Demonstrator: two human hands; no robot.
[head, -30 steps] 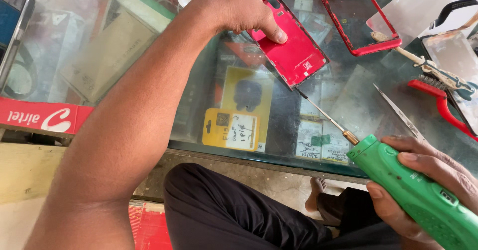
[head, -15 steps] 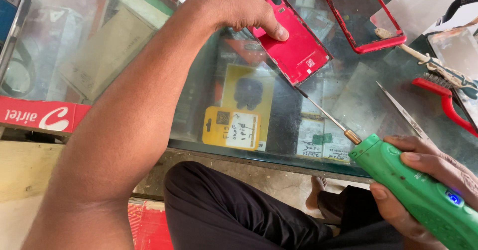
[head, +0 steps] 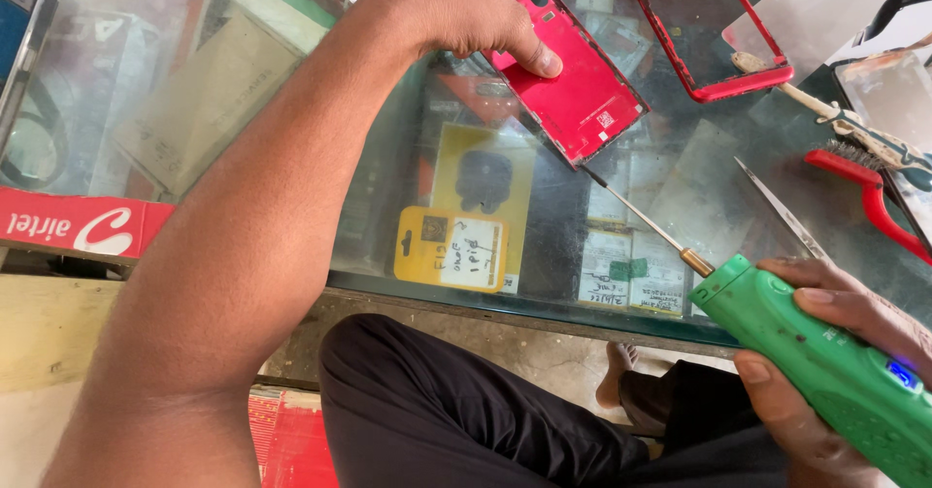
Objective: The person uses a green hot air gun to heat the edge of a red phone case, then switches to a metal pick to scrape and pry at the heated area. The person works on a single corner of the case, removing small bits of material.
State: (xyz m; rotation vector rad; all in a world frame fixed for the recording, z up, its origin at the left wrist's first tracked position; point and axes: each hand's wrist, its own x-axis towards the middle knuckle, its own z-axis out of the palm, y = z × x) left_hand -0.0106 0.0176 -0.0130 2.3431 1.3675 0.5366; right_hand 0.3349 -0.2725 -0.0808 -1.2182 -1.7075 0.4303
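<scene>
My left hand (head: 471, 7) presses down on a red phone body (head: 582, 90) lying flat on a glass counter top (head: 388, 187), thumb on its near edge. My right hand (head: 825, 352) grips a green electric screwdriver (head: 825, 371) at the lower right. Its thin metal bit (head: 646, 218) reaches up and left, with the tip touching the phone body's lower corner. A small blue light glows on the screwdriver's handle.
A red phone frame (head: 709, 32) lies beyond the phone body. Metal tweezers (head: 782, 211), a small brush (head: 835, 119) and red-handled pliers (head: 874, 197) lie at the right. Packets and cards show under the glass. My knee in dark trousers (head: 456, 420) is below the counter.
The view has shifted slightly. The screwdriver's blue light has come into view, and the bit stays at the phone body's corner. My left hand keeps its hold.
</scene>
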